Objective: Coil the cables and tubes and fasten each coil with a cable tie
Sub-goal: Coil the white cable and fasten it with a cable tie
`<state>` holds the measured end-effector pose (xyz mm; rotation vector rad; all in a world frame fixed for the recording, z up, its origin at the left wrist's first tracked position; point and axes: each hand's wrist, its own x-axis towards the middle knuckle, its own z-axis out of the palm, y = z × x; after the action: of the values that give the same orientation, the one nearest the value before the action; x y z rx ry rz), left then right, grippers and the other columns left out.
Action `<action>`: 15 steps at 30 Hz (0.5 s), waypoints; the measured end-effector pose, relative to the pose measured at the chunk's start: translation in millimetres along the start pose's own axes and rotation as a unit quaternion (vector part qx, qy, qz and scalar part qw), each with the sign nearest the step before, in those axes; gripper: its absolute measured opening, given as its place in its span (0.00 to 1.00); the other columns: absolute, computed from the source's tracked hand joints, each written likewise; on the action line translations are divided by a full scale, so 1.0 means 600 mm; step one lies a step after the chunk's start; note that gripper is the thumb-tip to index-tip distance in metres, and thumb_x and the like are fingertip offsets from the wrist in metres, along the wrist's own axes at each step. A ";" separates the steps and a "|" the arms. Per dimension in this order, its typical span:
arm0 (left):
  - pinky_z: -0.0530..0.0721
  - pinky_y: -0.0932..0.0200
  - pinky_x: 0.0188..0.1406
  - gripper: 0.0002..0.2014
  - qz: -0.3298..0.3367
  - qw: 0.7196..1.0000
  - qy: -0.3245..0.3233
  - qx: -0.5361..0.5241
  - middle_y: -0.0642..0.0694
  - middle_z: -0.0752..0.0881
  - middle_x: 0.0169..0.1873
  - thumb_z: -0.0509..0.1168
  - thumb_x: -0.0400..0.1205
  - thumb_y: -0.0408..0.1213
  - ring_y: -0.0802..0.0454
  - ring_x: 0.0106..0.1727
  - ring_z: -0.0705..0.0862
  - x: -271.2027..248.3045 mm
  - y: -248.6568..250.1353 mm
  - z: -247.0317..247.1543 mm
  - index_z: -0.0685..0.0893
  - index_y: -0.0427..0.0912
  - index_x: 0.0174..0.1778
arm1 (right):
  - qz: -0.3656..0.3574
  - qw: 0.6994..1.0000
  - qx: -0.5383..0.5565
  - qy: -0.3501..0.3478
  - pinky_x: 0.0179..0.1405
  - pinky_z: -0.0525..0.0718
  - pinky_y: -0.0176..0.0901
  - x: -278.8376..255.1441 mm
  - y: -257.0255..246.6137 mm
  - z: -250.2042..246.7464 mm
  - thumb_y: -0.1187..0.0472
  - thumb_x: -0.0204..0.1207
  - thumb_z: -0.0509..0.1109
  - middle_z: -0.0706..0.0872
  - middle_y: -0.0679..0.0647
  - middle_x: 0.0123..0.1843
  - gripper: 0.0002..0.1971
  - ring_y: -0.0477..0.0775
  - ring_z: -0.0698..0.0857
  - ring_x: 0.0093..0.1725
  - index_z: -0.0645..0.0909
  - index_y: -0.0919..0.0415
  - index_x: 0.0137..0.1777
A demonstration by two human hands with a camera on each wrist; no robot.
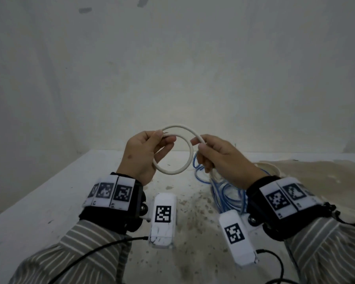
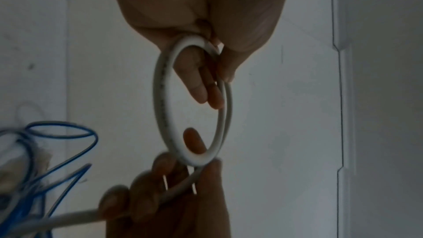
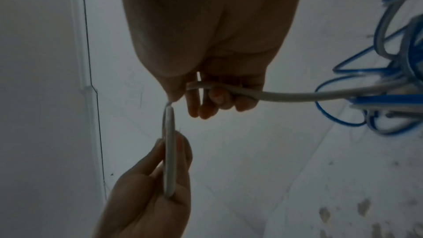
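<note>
A thick white cable is bent into one round loop held in the air above the table between both hands. My left hand pinches the loop's left side, where the cable end overlaps it. My right hand grips the cable just past the loop's right side, and the free run passes through its curled fingers and trails down. In the left wrist view the loop is a tall oval, my left fingers inside it. In the right wrist view the cable leaves my right fingers toward the right.
A tangle of thin blue tubing lies on the white table under my right wrist, also seen as blue tubing in the right wrist view. A beige cloth covers the table's right side. A pale wall stands close behind.
</note>
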<state>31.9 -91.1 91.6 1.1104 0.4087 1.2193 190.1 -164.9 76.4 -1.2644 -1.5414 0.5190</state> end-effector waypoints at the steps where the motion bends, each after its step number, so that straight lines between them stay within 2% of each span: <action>1: 0.87 0.65 0.37 0.09 -0.007 1.000 0.003 -0.010 0.45 0.89 0.26 0.56 0.84 0.29 0.56 0.32 0.88 -0.003 -0.008 -0.001 0.77 0.32 0.40 | 0.008 1.000 0.002 -0.004 0.30 0.77 0.36 -0.003 0.001 0.009 0.58 0.85 0.55 0.79 0.48 0.32 0.12 0.44 0.74 0.27 0.80 0.54 0.51; 4: 0.88 0.62 0.39 0.09 -0.026 0.999 -0.010 -0.015 0.42 0.88 0.30 0.56 0.85 0.31 0.53 0.34 0.88 -0.012 -0.029 -0.006 0.77 0.33 0.40 | 0.023 1.000 0.000 -0.009 0.25 0.73 0.34 -0.005 0.005 0.021 0.59 0.85 0.55 0.79 0.42 0.25 0.15 0.42 0.72 0.24 0.80 0.60 0.43; 6: 0.89 0.57 0.41 0.09 -0.041 0.999 -0.034 0.008 0.41 0.85 0.34 0.55 0.84 0.30 0.52 0.32 0.86 -0.016 -0.034 -0.014 0.76 0.33 0.39 | 0.019 1.000 -0.011 -0.001 0.26 0.71 0.37 -0.003 0.008 0.016 0.60 0.85 0.55 0.78 0.43 0.23 0.16 0.42 0.70 0.22 0.78 0.58 0.37; 8: 0.89 0.56 0.39 0.09 -0.069 0.992 -0.070 0.078 0.42 0.83 0.34 0.56 0.84 0.29 0.52 0.30 0.83 -0.018 -0.031 -0.025 0.76 0.33 0.39 | 0.012 0.999 -0.050 0.011 0.26 0.69 0.36 -0.001 0.010 0.008 0.59 0.84 0.56 0.77 0.44 0.25 0.16 0.39 0.69 0.21 0.76 0.57 0.35; 11: 0.87 0.56 0.36 0.07 -0.108 0.964 -0.138 0.198 0.44 0.84 0.28 0.55 0.84 0.26 0.49 0.29 0.83 -0.019 -0.015 -0.038 0.78 0.34 0.45 | 0.010 0.993 -0.114 -0.011 0.27 0.68 0.32 0.001 0.008 0.004 0.59 0.84 0.56 0.76 0.44 0.26 0.16 0.38 0.70 0.21 0.75 0.57 0.34; 13: 0.86 0.56 0.35 0.10 -0.122 0.941 -0.172 0.264 0.46 0.83 0.26 0.54 0.84 0.24 0.50 0.28 0.84 -0.019 -0.007 -0.038 0.79 0.35 0.51 | 0.014 0.989 -0.145 -0.030 0.27 0.67 0.29 0.002 0.007 0.007 0.59 0.84 0.57 0.75 0.44 0.26 0.16 0.38 0.71 0.22 0.75 0.56 0.33; 15: 0.85 0.56 0.37 0.12 -0.137 0.924 -0.176 0.312 0.46 0.80 0.25 0.53 0.82 0.22 0.49 0.28 0.83 -0.020 -0.003 -0.033 0.82 0.35 0.48 | 0.011 0.986 -0.163 -0.031 0.27 0.67 0.28 0.003 0.008 0.011 0.58 0.84 0.57 0.76 0.44 0.27 0.16 0.37 0.72 0.23 0.76 0.54 0.33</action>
<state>13.0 -92.8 77.6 1.7169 0.6734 0.6225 186.6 -159.6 70.6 -1.5253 -1.7155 0.3300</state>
